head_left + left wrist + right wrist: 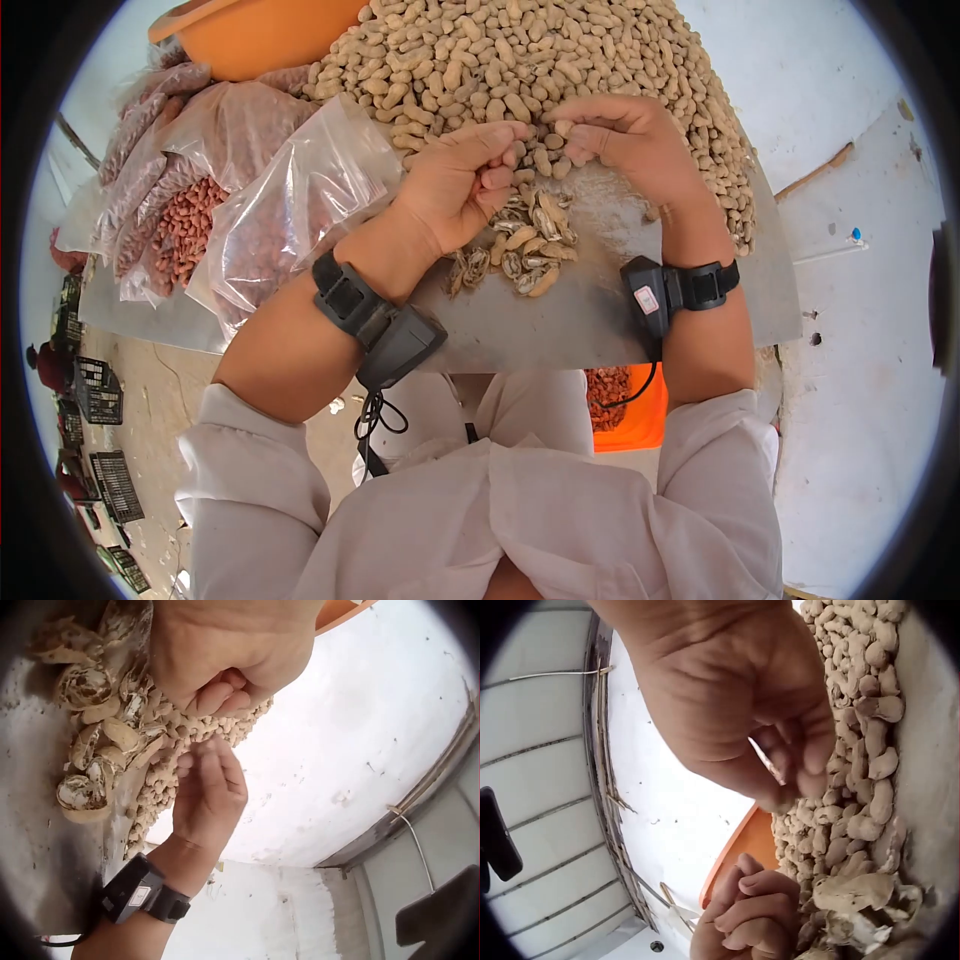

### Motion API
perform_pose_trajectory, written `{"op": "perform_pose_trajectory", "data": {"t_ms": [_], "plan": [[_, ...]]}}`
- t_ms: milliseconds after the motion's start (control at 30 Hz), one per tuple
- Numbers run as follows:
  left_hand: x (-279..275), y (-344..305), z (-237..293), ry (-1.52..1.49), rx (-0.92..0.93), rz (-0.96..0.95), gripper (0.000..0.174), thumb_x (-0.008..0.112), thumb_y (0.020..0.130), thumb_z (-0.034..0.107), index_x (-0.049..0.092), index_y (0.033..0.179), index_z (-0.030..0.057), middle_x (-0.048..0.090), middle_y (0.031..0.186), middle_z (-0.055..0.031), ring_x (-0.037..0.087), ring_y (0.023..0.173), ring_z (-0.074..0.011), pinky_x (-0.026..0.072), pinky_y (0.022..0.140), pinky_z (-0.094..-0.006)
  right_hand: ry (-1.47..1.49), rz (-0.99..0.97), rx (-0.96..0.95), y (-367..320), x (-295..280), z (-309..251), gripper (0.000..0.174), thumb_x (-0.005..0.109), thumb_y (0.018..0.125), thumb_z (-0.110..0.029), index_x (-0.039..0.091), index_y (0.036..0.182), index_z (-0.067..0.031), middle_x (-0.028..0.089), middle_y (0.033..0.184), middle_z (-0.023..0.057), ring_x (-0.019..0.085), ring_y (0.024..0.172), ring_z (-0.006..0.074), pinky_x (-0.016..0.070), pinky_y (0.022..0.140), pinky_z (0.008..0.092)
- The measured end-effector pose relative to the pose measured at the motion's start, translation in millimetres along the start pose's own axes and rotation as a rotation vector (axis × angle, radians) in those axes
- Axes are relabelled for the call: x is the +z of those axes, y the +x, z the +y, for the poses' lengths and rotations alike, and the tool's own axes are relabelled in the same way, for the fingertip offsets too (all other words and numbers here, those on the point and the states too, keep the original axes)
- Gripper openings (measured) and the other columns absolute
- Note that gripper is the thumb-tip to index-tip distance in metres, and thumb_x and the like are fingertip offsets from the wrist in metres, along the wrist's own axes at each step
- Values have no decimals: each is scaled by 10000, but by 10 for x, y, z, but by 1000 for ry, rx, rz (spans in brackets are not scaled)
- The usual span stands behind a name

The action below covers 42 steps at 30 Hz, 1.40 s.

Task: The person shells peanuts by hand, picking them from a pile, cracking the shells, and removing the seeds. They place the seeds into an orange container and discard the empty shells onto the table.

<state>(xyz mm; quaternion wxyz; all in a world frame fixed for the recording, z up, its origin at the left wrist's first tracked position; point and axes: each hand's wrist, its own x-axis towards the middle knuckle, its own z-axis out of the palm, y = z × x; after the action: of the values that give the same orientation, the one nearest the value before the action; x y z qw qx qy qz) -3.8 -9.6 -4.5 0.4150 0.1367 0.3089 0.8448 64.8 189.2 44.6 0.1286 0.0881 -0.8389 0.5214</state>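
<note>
My left hand (455, 185) hovers at the near edge of a heap of unshelled peanuts (520, 60), thumb against the curled fingers. Whether anything lies inside that curl I cannot tell. Facing it, my right hand (640, 145) is bent over the heap and pinches a peanut (563, 128) between thumb and forefinger. Its other fingers arch loosely, as the right wrist view shows. Below both hands, a small pile of cracked, empty peanut shells (525, 262) lies on the grey metal tabletop (590, 320). Pale, broken shells (84, 795) show close up in the left wrist view.
Clear plastic bags of reddish shelled peanuts (190, 225) crowd the left side, beside an orange basin (265, 40). Under the table edge sits an orange tub (640, 425) with reddish contents. Dark crates (115, 485) stand on the floor at left. White sheeting (860, 400) lies at right.
</note>
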Motion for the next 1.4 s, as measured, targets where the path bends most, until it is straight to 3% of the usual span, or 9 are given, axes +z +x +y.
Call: {"op": "perform_pose_trajectory", "data": {"t_ms": [167,433,533,633,733,767,867,1133,1400], "plan": [[171,-66,-88,255,226,101,270,582,861,68,565,1117,-15,527,765,8,403,569,-55,339,471,-175,313,78,-23,-2,249,-83,106,638,798,-67,634,881,0,645,734,48,595,655,86,458,588,191],[164,-77,-92,586,447,142,297,627,836,94,587,1110,-15,545,723,21,414,562,-41,325,475,-176,306,116,-23,-48,412,-139,103,640,800,-49,628,877,19,643,771,70,609,669,104,499,604,208],[179,-107,-71,662,537,43,307,641,835,135,596,1093,-25,600,778,-18,526,695,-64,442,603,-198,439,78,3,-40,426,-91,139,634,809,-63,626,915,27,639,764,74,613,665,114,503,591,217],[116,-83,-67,814,572,56,264,636,839,138,608,1043,-27,611,795,-28,540,735,-77,456,647,-213,527,11,22,-26,399,-65,193,630,815,-78,616,968,40,638,761,78,610,647,120,503,577,223],[100,-72,-80,869,593,62,195,578,879,129,606,1013,-10,545,725,18,428,590,-36,354,513,-174,602,-26,49,-49,400,-113,249,642,806,-86,602,1007,53,633,754,72,594,609,111,487,550,215],[100,-69,-76,919,601,39,184,571,883,133,602,993,-12,543,727,18,435,603,-39,363,527,-178,633,-33,60,-59,408,-136,267,648,800,-88,597,1018,57,631,750,68,586,594,106,480,539,211],[90,-53,-68,1010,623,-9,174,552,894,141,590,946,-20,544,736,13,460,646,-48,390,567,-191,328,-124,45,-64,424,-158,305,669,782,-89,591,1032,68,615,727,46,549,544,86,448,500,203],[96,-106,-52,1104,635,43,191,547,894,142,583,950,-38,583,784,-16,511,707,-66,435,623,-209,433,-69,55,-87,498,-152,338,675,767,-69,582,1060,73,597,697,28,518,514,73,420,461,189],[75,-97,-75,1095,662,48,190,547,895,142,596,940,-36,580,764,-14,501,679,-63,419,589,-208,495,-29,62,-106,551,-110,338,662,772,-56,574,1070,77,604,689,51,515,509,86,410,454,194]]}}
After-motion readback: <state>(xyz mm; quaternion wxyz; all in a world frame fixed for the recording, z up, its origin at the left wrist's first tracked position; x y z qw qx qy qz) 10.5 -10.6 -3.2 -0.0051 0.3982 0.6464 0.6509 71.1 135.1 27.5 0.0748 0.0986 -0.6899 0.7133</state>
